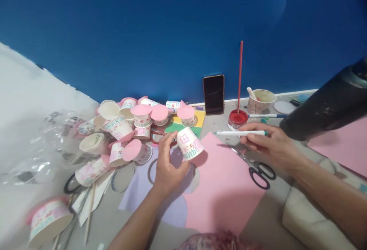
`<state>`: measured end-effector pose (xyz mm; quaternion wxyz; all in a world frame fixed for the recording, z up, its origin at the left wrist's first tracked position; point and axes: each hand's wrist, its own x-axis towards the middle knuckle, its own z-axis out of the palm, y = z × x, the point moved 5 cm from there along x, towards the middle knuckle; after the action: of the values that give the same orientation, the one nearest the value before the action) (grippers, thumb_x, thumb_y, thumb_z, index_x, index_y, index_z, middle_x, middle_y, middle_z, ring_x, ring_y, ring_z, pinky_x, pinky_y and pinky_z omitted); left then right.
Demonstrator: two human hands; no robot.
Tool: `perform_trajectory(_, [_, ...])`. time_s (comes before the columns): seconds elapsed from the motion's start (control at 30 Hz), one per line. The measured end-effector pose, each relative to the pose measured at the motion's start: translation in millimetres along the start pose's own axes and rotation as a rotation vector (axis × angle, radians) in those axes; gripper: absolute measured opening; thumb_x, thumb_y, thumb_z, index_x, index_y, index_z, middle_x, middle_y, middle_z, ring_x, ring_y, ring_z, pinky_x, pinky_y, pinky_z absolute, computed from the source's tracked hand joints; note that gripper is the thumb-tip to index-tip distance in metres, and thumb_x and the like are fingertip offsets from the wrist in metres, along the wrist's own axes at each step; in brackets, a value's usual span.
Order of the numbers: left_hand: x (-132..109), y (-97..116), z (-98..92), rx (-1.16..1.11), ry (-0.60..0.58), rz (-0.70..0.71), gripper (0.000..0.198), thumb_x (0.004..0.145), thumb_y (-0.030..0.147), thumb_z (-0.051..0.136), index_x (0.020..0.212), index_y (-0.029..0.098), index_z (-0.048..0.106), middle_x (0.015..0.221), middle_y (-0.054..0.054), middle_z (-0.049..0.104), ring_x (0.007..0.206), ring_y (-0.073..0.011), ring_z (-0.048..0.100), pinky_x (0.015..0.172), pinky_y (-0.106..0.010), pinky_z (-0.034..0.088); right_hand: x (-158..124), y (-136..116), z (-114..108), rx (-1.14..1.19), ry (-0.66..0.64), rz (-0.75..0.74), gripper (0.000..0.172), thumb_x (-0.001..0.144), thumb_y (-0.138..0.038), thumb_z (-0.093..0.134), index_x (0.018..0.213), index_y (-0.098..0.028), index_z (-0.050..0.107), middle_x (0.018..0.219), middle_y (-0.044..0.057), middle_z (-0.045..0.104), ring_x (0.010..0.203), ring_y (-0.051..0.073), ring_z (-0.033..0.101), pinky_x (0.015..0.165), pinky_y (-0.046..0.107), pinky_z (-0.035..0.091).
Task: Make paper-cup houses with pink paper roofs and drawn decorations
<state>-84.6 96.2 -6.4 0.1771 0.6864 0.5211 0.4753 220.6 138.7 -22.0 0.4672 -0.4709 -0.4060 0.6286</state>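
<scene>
My left hand (169, 162) grips a small white paper cup (189, 143), tilted, with a purple window, pink and red marks and green zigzag strokes drawn on its side. In my right hand (266, 143) is a white felt-tip pen (243, 133), its green tip pointing left toward the cup and apart from it. Pink paper (223, 192) lies under both, over a lilac sheet (172, 208) with rounded cut edges. Black-handled scissors (258, 171) rest on the pink paper's right edge, below my right hand.
Several decorated cups (117, 127), many with pink paper discs, crowd the left beside a clear plastic bag (25, 158). A phone (213, 95) leans on the blue wall. Behind my right hand stand a red dish (237, 117) with an upright stick and a used cup (260, 103). A dark bottle (323, 101) is at right.
</scene>
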Motion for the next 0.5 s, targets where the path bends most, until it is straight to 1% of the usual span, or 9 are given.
perform_trajectory(0.07, [-1.9,-0.8,-0.8,-0.018,-0.001,-0.002,0.079,0.08,0.011,0.069,0.152,0.032,0.045,0.15,-0.012,0.046,0.144,-0.0327,0.049,0.116,-0.053,0.049,-0.9,0.0,1.3,-0.012,0.012,-0.002,0.042,0.067,-0.051,0.093,0.093,-0.022,0.078,0.07,0.002,0.07,0.054,0.011,0.05,0.05,0.029,0.046])
perform_trajectory(0.13, [-3.3,-1.2,-0.8,-0.03,-0.007,-0.01,0.079,0.08,0.011,0.069,0.152,0.032,0.044,0.151,-0.012,0.045,0.145,-0.0327,0.047,0.117,-0.054,0.049,-1.3,-0.1,2.8,-0.006,0.025,-0.017,0.041,0.066,-0.054,0.092,0.09,-0.024,0.077,0.066,0.001,0.067,0.052,0.012,0.049,0.049,0.029,0.044])
perform_trajectory(0.27, [-4.2,-0.4,0.4,0.002,-0.019,-0.016,0.076,0.081,0.013,0.07,0.15,0.032,0.046,0.149,-0.013,0.046,0.144,-0.0328,0.049,0.116,-0.054,0.049,-1.7,0.9,6.1,0.033,0.039,-0.056,0.042,0.068,-0.06,0.09,0.086,-0.025,0.075,0.06,-0.002,0.06,0.049,0.011,0.044,0.047,0.03,0.043])
perform_trajectory(0.33, [-4.4,0.7,1.1,0.011,-0.023,-0.009,0.074,0.082,0.015,0.072,0.149,0.031,0.046,0.147,-0.013,0.047,0.143,-0.033,0.05,0.115,-0.054,0.051,-2.5,2.3,7.0,0.048,0.052,-0.064,0.042,0.071,-0.063,0.088,0.086,-0.026,0.074,0.061,-0.002,0.059,0.049,0.012,0.044,0.048,0.031,0.044])
perform_trajectory(0.43, [-4.8,3.6,1.7,0.016,-0.024,-0.002,0.072,0.083,0.017,0.072,0.148,0.03,0.047,0.146,-0.014,0.048,0.142,-0.0331,0.05,0.113,-0.053,0.051,-4.6,2.5,7.7,0.063,0.069,-0.083,0.043,0.068,-0.062,0.09,0.085,-0.027,0.072,0.062,-0.002,0.06,0.051,0.012,0.044,0.049,0.032,0.044])
perform_trajectory(0.5, [-4.7,7.8,1.4,0.032,-0.023,0.014,0.071,0.082,0.018,0.072,0.148,0.029,0.047,0.144,-0.013,0.048,0.14,-0.0324,0.051,0.112,-0.052,0.052,-6.7,-1.0,8.5,0.078,0.069,-0.108,0.042,0.066,-0.058,0.093,0.081,-0.027,0.07,0.056,-0.005,0.052,0.05,0.012,0.042,0.049,0.031,0.042])
